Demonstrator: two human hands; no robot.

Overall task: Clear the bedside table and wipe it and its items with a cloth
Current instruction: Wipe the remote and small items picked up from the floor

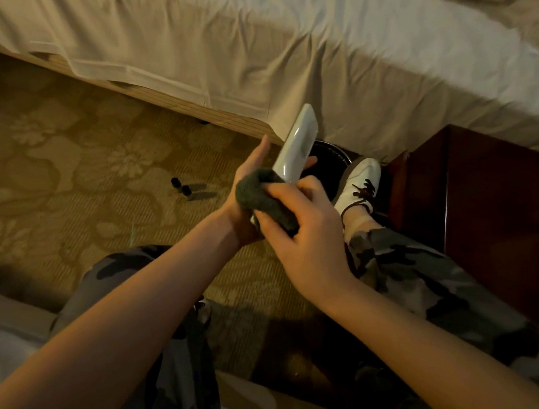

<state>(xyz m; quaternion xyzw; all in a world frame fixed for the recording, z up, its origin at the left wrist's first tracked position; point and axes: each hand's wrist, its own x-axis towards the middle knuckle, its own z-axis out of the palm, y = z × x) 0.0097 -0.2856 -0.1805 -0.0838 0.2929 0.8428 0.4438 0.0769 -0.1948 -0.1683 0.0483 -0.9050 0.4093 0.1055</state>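
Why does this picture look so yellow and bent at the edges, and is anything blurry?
Head view: warm, dim room light tints everything yellow; the wide lens bows the bed edge; the bed's top right corner smears with blur; a glare streak runs along the white remote that the left hand holds.

Bedside table (487,202) right of bed (210,38); 2 small bottles (181,186) on carpet (56,155) left.

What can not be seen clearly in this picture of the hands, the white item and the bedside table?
- White item, head view: its lower end is hidden by the dark cloth and the right hand.
- Left hand: its fingers are behind the item.
- Bedside table: its top is cut off by the right edge.
- Two small dark objects on the carpet: too small to identify.
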